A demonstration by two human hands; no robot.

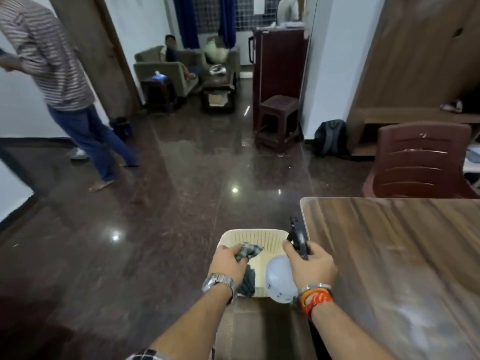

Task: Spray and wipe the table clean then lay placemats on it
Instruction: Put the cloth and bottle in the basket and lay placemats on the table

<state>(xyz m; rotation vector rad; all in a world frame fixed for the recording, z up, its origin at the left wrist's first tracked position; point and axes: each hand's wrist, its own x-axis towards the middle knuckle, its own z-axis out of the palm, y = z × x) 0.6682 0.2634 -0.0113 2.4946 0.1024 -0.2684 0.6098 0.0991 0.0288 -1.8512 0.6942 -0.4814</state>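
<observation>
Head view, lower centre: left hand (pixel 228 261) grips crumpled cloth (pixel 248 251), right hand (pixel 310 263) closed on spray bottle (pixel 281 280) trigger over basket (pixel 250 239); bottle could snag the rim or spray early, short of tabletop (pixel 389 242).

Over a cream basket (pixel 250 236), left hand (pixel 228 261) grips a cloth (pixel 248 251), right hand (pixel 310 266) a spray bottle (pixel 281 279).

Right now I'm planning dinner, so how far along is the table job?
Just starting. Nothing looks done: the table carries no placemats. In hand: left hand grips a cloth over the basket; right hand holds a spray bottle. Spraying, wiping and placemats remain.
</observation>
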